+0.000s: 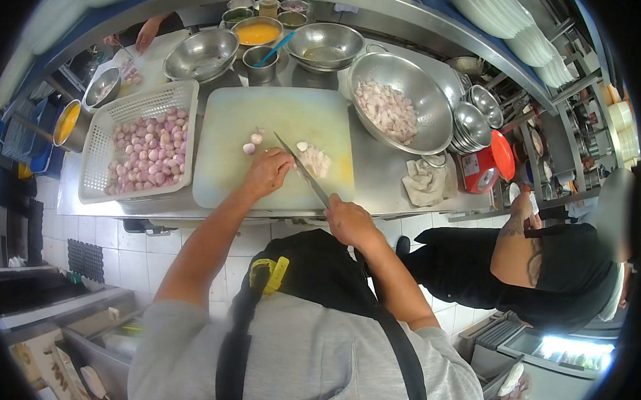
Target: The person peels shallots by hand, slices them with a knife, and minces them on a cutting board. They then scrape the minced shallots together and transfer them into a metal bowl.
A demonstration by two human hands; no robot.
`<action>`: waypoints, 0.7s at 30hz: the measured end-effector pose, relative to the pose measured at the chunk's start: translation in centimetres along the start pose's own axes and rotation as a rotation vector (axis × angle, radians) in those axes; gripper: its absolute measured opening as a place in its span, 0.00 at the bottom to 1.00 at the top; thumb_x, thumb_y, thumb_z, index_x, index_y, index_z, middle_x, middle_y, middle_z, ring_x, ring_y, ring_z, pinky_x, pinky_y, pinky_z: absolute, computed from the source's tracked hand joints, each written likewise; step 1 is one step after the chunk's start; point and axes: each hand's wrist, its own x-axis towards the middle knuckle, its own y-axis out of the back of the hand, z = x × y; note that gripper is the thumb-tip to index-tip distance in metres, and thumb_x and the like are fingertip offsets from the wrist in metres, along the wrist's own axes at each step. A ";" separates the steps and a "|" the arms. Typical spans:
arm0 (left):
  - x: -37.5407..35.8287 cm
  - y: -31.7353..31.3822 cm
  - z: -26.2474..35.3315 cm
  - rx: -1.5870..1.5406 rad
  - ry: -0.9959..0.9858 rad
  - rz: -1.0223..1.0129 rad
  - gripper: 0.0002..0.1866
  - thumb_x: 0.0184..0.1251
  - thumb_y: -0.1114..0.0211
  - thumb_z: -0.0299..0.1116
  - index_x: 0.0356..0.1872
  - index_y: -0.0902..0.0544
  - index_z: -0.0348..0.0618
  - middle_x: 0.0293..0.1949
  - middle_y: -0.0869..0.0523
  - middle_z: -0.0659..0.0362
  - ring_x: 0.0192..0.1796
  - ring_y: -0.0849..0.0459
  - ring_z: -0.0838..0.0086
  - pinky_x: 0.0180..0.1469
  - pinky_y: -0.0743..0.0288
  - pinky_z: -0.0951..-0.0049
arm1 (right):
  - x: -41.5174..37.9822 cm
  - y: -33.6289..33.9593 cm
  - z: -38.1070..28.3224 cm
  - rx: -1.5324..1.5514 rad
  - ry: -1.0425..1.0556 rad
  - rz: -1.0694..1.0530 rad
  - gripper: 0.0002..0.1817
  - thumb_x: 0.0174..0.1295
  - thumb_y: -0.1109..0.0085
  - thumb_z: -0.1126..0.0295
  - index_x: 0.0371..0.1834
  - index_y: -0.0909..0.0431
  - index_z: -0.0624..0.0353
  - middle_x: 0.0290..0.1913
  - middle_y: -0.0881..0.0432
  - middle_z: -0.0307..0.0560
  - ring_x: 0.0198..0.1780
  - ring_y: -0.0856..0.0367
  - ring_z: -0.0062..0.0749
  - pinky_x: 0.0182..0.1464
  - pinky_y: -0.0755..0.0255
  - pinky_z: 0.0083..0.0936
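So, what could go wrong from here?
The left hand's fingertips are right beside the blade of the knife held by the right hand, so a slip might nick them. The loose shallots on the cutting board could roll if bumped.

Torso covering: light grey fabric shirt (307,349), short-sleeved. Outer layer: black fabric apron (314,260), at 12 o'clock from shirt centre. Two flat black straps: left strap (234,361) at 9 o'clock, right strap (405,368) at 3 o'clock. Bright yellow strip (277,275): 11 o'clock. Left hand (268,172), right hand (349,223): bare fingers.
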 end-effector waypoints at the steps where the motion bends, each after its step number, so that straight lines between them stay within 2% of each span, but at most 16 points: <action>1: 0.0 -0.1 0.1 0.011 0.000 -0.001 0.01 0.67 0.32 0.25 0.37 0.15 0.42 0.38 0.13 0.53 0.43 0.14 0.54 0.48 0.22 0.58 | 0.0 0.0 0.1 -0.004 0.003 -0.001 0.12 0.76 0.48 0.66 0.48 0.30 0.65 0.40 0.12 0.67 0.48 0.13 0.64 0.53 0.22 0.56; 7: 0.0 0.1 0.4 0.048 -0.039 0.042 0.03 0.64 0.31 0.23 0.37 0.15 0.42 0.39 0.13 0.53 0.42 0.14 0.54 0.44 0.21 0.58 | -3.4 2.8 -2.0 -0.035 -0.035 -0.059 0.12 0.75 0.48 0.66 0.49 0.29 0.66 0.38 0.12 0.67 0.46 0.12 0.65 0.52 0.22 0.56; 11: -0.1 -0.2 0.3 0.050 -0.015 0.027 0.03 0.63 0.31 0.23 0.36 0.15 0.41 0.38 0.13 0.53 0.41 0.14 0.54 0.44 0.20 0.58 | -1.4 -0.3 0.0 -0.032 0.003 -0.001 0.11 0.75 0.49 0.67 0.48 0.29 0.66 0.38 0.12 0.68 0.46 0.12 0.65 0.51 0.22 0.57; 16: 0.1 0.1 0.5 0.035 0.009 0.030 0.04 0.62 0.31 0.23 0.36 0.16 0.42 0.37 0.14 0.53 0.41 0.15 0.54 0.44 0.21 0.58 | -2.5 2.0 -1.5 -0.022 -0.037 -0.052 0.11 0.75 0.50 0.68 0.49 0.29 0.66 0.38 0.12 0.68 0.47 0.12 0.65 0.52 0.22 0.57; 21: -0.1 -0.2 0.2 0.056 -0.015 0.030 0.04 0.62 0.31 0.23 0.37 0.16 0.42 0.37 0.14 0.53 0.41 0.15 0.53 0.44 0.21 0.57 | -0.8 -0.3 -0.3 -0.021 -0.009 -0.019 0.11 0.76 0.49 0.66 0.47 0.29 0.66 0.37 0.13 0.68 0.46 0.12 0.65 0.51 0.22 0.56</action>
